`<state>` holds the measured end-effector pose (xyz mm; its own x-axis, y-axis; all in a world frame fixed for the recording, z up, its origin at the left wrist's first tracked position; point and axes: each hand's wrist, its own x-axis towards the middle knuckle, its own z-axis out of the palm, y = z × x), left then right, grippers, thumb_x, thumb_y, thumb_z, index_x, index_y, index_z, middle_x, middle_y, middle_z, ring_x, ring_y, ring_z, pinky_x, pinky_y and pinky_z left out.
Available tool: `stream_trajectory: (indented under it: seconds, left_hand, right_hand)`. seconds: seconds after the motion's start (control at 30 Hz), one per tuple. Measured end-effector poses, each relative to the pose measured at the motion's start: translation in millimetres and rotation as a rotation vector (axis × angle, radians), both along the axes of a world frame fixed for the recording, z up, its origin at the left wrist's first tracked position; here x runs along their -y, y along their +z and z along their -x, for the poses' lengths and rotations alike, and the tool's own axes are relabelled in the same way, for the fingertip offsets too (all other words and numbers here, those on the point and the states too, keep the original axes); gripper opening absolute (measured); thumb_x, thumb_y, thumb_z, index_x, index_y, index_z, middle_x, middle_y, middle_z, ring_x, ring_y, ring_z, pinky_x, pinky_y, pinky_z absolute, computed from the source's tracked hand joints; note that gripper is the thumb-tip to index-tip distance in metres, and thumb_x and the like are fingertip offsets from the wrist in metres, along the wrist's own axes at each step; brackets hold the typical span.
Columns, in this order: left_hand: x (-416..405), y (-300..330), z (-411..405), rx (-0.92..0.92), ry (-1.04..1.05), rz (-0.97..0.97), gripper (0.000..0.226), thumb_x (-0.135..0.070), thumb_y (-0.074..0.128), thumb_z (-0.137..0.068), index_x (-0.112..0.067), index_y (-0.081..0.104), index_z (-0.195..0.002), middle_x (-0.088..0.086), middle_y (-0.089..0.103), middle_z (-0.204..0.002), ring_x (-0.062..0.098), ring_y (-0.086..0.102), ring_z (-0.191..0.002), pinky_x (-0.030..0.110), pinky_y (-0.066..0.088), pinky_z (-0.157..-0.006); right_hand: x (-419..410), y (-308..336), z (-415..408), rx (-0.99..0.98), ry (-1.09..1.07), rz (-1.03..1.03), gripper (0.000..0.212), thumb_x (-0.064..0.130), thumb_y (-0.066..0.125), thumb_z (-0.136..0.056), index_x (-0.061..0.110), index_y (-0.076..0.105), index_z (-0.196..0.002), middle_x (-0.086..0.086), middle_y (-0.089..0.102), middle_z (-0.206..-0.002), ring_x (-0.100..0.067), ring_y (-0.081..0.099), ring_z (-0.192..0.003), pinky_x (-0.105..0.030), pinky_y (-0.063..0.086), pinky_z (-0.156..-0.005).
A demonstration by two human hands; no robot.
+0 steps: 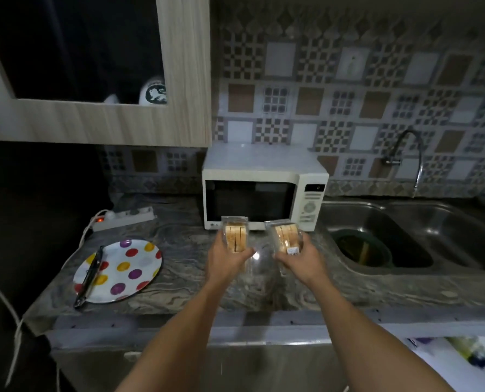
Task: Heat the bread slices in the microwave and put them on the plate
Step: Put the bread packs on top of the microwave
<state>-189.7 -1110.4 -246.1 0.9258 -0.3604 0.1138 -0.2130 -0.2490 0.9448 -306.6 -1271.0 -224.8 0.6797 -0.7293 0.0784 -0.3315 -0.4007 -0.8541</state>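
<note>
Head view looks down over a marbled tabletop (179, 250) with both arms reaching forward. The left hand (225, 257) has its fingers curled round a clear plastic pack of bread slices (235, 234), holding it upright above the tabletop, just in front of the microwave (263, 193). The right hand (299, 260) grips a second clear bread pack (285, 236), tilted a little to the left, with a small label near its lower end. The two packs are near each other but apart, both at the level of the microwave's lower edge. The microwave is white, stands against the tiled wall, and its door is closed; the control panel is on its right side. To the left on the tabletop lies a white plate (122, 271) with coloured dots, and dark tongs (90, 275) rest across its left rim. Behind the plate sits a power strip (124, 217) with a red light. To the right is a steel sink (405, 236) with a tap (410, 157) above it.
</note>
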Motion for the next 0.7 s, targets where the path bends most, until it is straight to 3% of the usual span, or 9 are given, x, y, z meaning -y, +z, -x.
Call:
stream_trajectory:
  seconds: [0.13,0.23,0.33,0.4,0.53,0.7]
  left_hand:
    - [49,41,-52,0.054,0.037,0.057,0.091,-0.063,0.083,-0.057,-0.038,0.043,-0.135,-0.013,0.065,-0.116,0.010,0.064,-0.106,0.039,0.055,-0.093]
    - [78,75,-83,0.104,0.074,0.112,0.072,-0.058,0.085,-0.061,-0.036,0.053,-0.122,-0.017,0.068,-0.104,0.001,0.065,-0.097,0.031,0.055,-0.089]
    - [105,105,-114,0.150,0.087,0.112,0.056,-0.055,0.084,-0.066,-0.039,0.054,-0.110,-0.017,0.066,-0.097,0.003,0.065,-0.094,0.028,0.056,-0.083]
    - [118,120,-137,0.145,0.079,0.075,0.061,-0.058,0.083,-0.064,-0.037,0.054,-0.113,-0.014,0.065,-0.102,0.009,0.064,-0.096,0.032,0.055,-0.085]
    - [140,138,-183,0.132,0.063,-0.022,0.072,-0.055,0.086,-0.059,-0.031,0.056,-0.121,-0.010,0.066,-0.109,0.014,0.062,-0.101,0.033,0.051,-0.089]
    - [160,142,-224,0.110,0.076,-0.028,0.071,-0.061,0.084,-0.056,-0.030,0.060,-0.116,-0.010,0.067,-0.105,0.010,0.062,-0.093,0.021,0.045,-0.069]
  right_hand:
    - [52,41,-52,0.082,0.031,0.045,0.080,0.032,0.090,-0.071,0.025,0.050,-0.140,0.009,0.065,-0.109,-0.014,0.063,-0.098,-0.027,0.048,-0.082]
    - [84,67,-83,0.103,0.043,0.095,0.093,0.046,0.089,-0.067,0.028,0.044,-0.146,0.005,0.066,-0.122,-0.018,0.063,-0.108,-0.038,0.053,-0.095]
    - [115,93,-117,0.129,0.068,0.118,0.091,0.048,0.088,-0.070,0.026,0.043,-0.146,0.007,0.064,-0.117,-0.015,0.060,-0.101,-0.032,0.050,-0.090]
    - [130,108,-138,0.125,0.072,0.123,0.088,0.047,0.086,-0.074,0.024,0.043,-0.147,0.009,0.060,-0.111,-0.013,0.056,-0.097,-0.028,0.047,-0.087]
    - [153,122,-181,0.107,0.069,0.102,0.089,0.056,0.081,-0.073,0.022,0.043,-0.145,-0.002,0.066,-0.125,-0.024,0.062,-0.108,-0.033,0.051,-0.091]
    - [168,128,-225,0.068,0.050,0.069,0.087,0.057,0.080,-0.073,0.022,0.045,-0.145,-0.006,0.064,-0.132,-0.028,0.061,-0.116,-0.034,0.048,-0.095]
